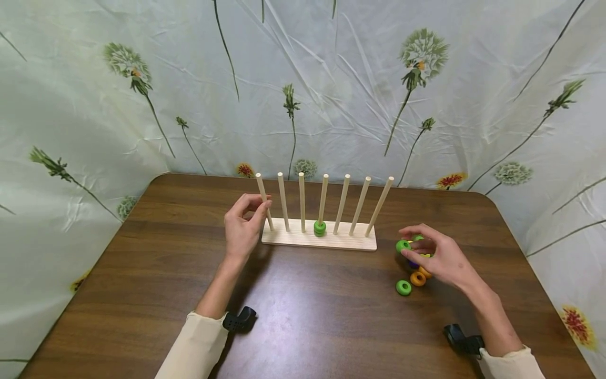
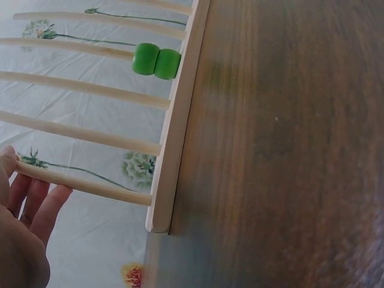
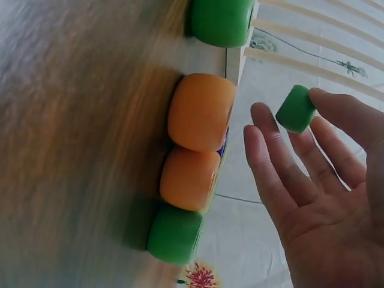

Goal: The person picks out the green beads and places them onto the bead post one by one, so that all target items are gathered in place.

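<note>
A light wooden base (image 1: 303, 239) carries a row of several upright pegs. Two green rings (image 1: 320, 229) are stacked at the bottom of the middle peg; the left wrist view shows both green rings (image 2: 156, 60). My left hand (image 1: 242, 229) holds the leftmost peg (image 2: 99, 188) between thumb and fingers, partway up. To the right of the base, my right hand (image 1: 447, 259) pinches a green ring (image 3: 296, 109) between thumb and fingertips, raised off the table. Beneath that hand lies a loose group of rings, including orange rings (image 1: 418, 279), partly hidden by the fingers.
A single green ring (image 1: 404, 287) lies at the near side of the group. The brown wooden table (image 1: 303, 321) ends at a hanging floral cloth (image 1: 331, 105) behind the pegs. Black wrist devices (image 1: 240, 320) sit on both forearms.
</note>
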Motion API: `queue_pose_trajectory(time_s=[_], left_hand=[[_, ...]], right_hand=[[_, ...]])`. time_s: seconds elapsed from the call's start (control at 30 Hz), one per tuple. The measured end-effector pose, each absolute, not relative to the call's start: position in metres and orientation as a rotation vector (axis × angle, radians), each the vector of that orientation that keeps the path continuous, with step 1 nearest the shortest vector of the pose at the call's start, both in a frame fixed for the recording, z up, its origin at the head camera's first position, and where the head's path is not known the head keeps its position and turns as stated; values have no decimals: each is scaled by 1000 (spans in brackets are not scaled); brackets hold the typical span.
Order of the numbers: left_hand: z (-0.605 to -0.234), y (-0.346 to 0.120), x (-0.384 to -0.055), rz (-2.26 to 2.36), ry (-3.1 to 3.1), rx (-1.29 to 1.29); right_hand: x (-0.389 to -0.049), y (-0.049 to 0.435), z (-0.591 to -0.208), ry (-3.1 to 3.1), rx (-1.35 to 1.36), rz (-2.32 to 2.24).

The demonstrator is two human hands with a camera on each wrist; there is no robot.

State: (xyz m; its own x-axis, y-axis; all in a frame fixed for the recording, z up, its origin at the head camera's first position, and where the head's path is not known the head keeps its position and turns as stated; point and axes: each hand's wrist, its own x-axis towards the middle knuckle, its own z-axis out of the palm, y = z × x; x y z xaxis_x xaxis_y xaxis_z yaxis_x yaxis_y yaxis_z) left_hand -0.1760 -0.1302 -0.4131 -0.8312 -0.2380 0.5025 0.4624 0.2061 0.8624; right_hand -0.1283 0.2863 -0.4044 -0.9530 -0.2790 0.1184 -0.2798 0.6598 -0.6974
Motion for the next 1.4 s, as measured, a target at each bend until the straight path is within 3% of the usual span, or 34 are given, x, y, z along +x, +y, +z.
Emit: queue_pose_trajectory(time_s=[1.4], left_hand=[[-414, -130, -177, -1677, -1942, -196]], right_hand=[[-136, 257, -380, -2636, 485, 1376]])
